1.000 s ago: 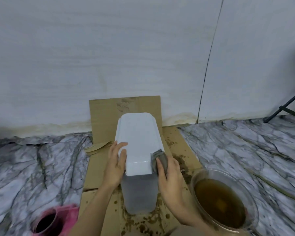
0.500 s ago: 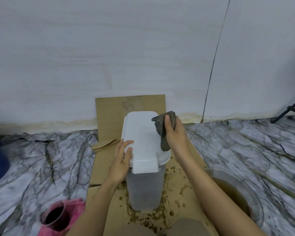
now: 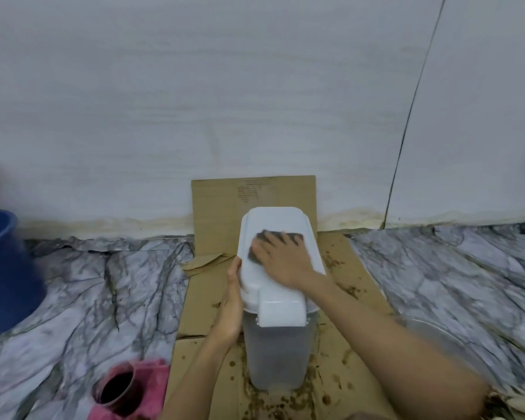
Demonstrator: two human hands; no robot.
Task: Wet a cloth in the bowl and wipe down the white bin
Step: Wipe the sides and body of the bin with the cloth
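Observation:
The white bin [image 3: 278,344] stands upright on stained cardboard [image 3: 212,301], its white lid [image 3: 273,219] closed. My right hand [image 3: 281,257] lies flat on top of the lid, pressing a dark grey cloth [image 3: 294,237] against it, with the fingers spread over the cloth. My left hand [image 3: 232,301] grips the lid's left edge and the bin's upper left side. The clear bowl [image 3: 431,328] sits at the right; my right forearm hides most of it and only part of its rim shows.
A blue bucket [image 3: 3,268] stands at the far left. A pink container with a dark opening [image 3: 128,389] sits at the lower left. Marble-patterned sheeting [image 3: 103,298] covers the floor. The white wall rises right behind the cardboard.
My right hand has carried the cloth from the lid's right edge onto its top, pressing it flat. My left hand has slid to the lid's left edge. The view has shifted left.

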